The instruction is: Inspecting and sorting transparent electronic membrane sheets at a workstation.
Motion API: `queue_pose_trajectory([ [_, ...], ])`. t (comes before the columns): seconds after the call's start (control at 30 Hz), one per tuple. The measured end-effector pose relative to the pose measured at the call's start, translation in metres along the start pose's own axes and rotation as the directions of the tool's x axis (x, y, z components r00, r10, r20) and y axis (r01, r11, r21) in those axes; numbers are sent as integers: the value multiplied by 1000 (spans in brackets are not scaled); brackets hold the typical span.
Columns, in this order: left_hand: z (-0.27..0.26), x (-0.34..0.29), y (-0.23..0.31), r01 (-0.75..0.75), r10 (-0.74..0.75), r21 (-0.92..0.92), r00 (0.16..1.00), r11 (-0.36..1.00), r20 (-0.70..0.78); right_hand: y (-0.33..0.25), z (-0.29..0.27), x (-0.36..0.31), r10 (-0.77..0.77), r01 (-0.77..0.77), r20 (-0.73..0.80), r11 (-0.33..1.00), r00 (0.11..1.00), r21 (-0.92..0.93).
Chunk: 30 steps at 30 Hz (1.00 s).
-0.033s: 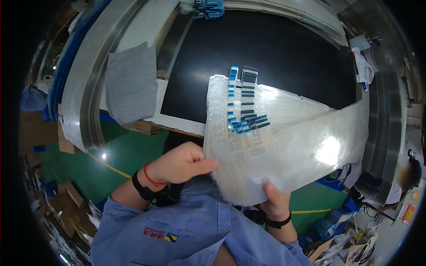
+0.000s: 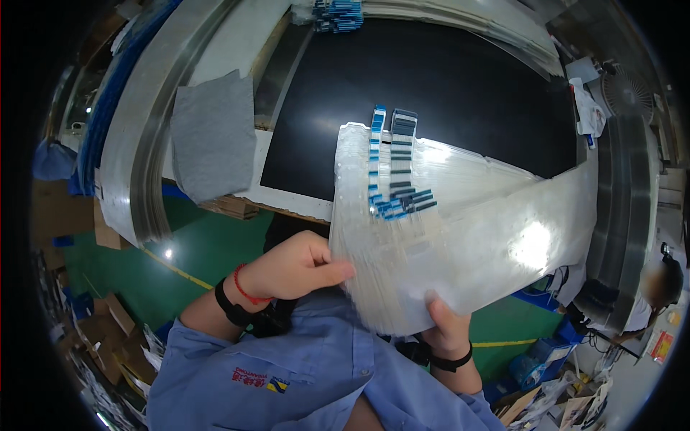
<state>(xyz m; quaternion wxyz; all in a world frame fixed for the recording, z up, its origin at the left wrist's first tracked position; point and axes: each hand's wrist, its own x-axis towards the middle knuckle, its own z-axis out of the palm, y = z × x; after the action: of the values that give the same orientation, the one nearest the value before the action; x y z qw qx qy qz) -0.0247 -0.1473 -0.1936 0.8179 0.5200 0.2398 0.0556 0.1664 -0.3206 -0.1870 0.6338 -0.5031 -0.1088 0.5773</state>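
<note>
A thick stack of translucent plastic sheets (image 2: 481,237) is spread like a fan over the near edge of the table. Blue strips (image 2: 377,121) and dark strips (image 2: 404,126) show in stepped rows near its far left end. My left hand (image 2: 298,266) is closed at the stack's left edge, its thumb pressing on the sheet edges; the other fingers are curled and partly hidden. At the near edge my right hand (image 2: 447,323) grips the stack, thumb on top and fingers hidden beneath.
A black mat (image 2: 445,79) covers the table beyond the sheets. Left of it hangs a grey cloth (image 2: 213,136), beside more long stacked sheets (image 2: 136,136). Blue-tipped pieces (image 2: 338,16) lie at the far edge. At the right are a fan (image 2: 627,93) and another sheet stack (image 2: 614,215).
The fanned sheet edges and their coloured strips have shifted very slightly. Both hands keep practically the same place and grip.
</note>
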Motion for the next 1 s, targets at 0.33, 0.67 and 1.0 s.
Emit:
queue_pose_trajectory([
  [0.33, 3, 3, 12, -4, 0, -128, 999, 992, -36, -4, 10, 5, -14, 15, -34, 1000, 999, 11],
  [0.67, 7, 3, 3, -41, 38, -36, 996, 999, -85, 2, 6, 4, -39, 38, 5, 994, 999, 102],
  [1.0, -5, 0, -7, -90, 85, 134, 996, 987, 42, 5, -8, 0, -23, 1, 127, 984, 992, 176],
])
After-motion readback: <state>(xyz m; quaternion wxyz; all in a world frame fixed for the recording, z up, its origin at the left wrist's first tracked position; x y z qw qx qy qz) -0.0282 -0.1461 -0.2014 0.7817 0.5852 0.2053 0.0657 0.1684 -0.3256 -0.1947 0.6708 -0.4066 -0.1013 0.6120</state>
